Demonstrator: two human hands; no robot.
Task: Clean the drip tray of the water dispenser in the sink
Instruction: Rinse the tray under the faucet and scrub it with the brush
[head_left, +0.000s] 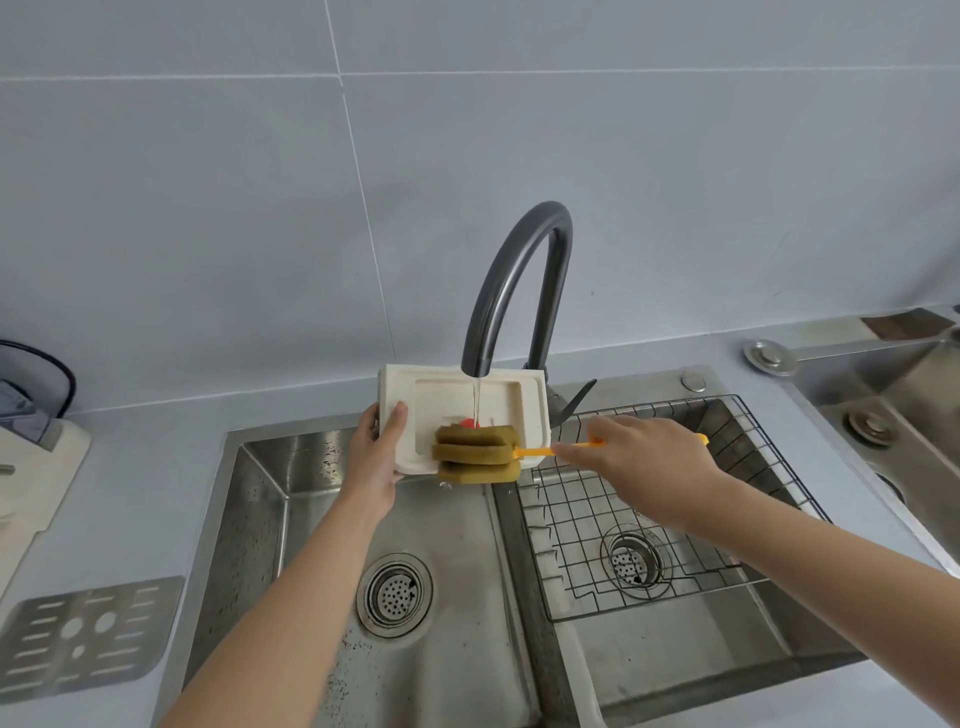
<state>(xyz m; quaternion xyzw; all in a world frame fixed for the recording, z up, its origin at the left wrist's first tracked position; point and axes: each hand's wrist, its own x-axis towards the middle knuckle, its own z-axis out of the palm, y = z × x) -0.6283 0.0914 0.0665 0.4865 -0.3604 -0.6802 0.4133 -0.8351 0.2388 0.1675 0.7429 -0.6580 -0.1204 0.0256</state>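
Note:
The cream-white drip tray is tilted up over the left basin of the steel double sink. My left hand grips its left edge. A thin stream of water falls from the dark curved faucet into the tray's recess. My right hand holds the orange handle of a sponge brush. Its olive-green sponge head presses on the tray's lower front part. A small red piece shows in the tray just behind the sponge.
A wire rack sits in the right basin over its drain. The left basin's drain lies below the tray. A perforated metal grille plate rests on the counter at the left. An appliance stands at the far left.

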